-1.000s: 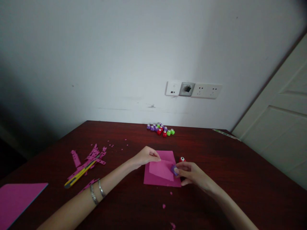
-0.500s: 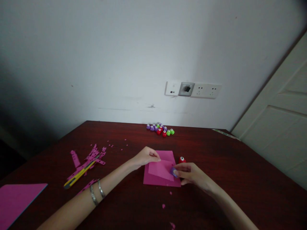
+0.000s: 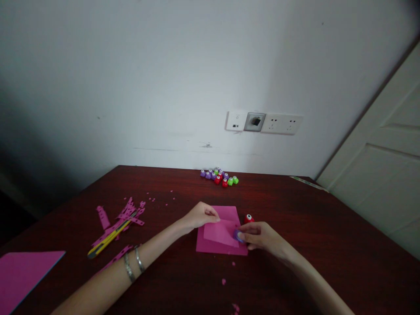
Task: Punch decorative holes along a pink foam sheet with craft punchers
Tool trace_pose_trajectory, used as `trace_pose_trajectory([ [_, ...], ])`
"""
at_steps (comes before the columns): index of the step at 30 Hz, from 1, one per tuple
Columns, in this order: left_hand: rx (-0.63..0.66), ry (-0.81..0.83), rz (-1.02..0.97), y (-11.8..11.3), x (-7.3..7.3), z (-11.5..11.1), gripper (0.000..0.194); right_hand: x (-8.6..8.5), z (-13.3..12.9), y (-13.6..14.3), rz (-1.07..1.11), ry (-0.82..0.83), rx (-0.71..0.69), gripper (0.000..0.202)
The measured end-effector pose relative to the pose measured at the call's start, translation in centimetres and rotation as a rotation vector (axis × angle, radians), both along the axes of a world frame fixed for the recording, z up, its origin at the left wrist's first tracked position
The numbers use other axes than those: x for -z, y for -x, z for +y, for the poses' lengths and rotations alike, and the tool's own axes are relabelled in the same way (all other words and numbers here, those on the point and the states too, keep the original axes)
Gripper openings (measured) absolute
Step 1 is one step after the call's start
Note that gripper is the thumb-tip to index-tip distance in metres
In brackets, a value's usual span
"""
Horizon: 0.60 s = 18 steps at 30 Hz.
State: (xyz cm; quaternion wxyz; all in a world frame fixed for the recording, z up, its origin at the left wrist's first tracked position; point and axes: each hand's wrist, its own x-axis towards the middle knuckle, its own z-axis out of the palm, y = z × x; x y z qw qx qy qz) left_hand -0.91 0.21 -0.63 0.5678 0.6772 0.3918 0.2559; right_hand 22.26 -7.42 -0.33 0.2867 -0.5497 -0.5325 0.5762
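My left hand (image 3: 204,214) pinches the upper left corner of a small pink sheet of paper (image 3: 219,232). That sheet is held over a larger pink sheet (image 3: 226,212), which lies flat on the table. In my right hand (image 3: 259,235) is a small purple craft punch (image 3: 239,236), gripped between thumb and fingers at the small sheet's right edge. How far the paper sits inside the punch is hidden. Just behind my right hand stands a red craft punch (image 3: 249,218) with a white button.
At the table's back edge several purple, green and red punches (image 3: 225,183) are grouped. Left of my arm, a yellow utility knife (image 3: 111,238) lies on punched pink strips (image 3: 103,217). A pink stack (image 3: 28,275) is at the front left. Paper bits (image 3: 223,282) are scattered in front.
Almost nothing differs. The small sheet and the purple punch have shifted very slightly to the right, and my right hand's lower fingers have drawn in a little.
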Motion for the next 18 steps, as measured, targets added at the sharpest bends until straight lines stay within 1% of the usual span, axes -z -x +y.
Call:
trace_pose_trajectory([
  [7,0.017,0.003,-0.001,-0.09,0.01,-0.16,0.031,-0.76,-0.26,0.15,-0.021,-0.019,-0.036,0.044],
  [13,0.032,-0.009,0.027,-0.09,-0.1,-0.39,0.03,-0.63,-0.25,0.48,-0.023,-0.037,-0.059,0.041],
  [18,0.031,-0.025,0.087,-0.15,0.18,-0.42,0.028,-0.25,-0.24,0.54,-0.096,-0.102,-0.069,0.04],
])
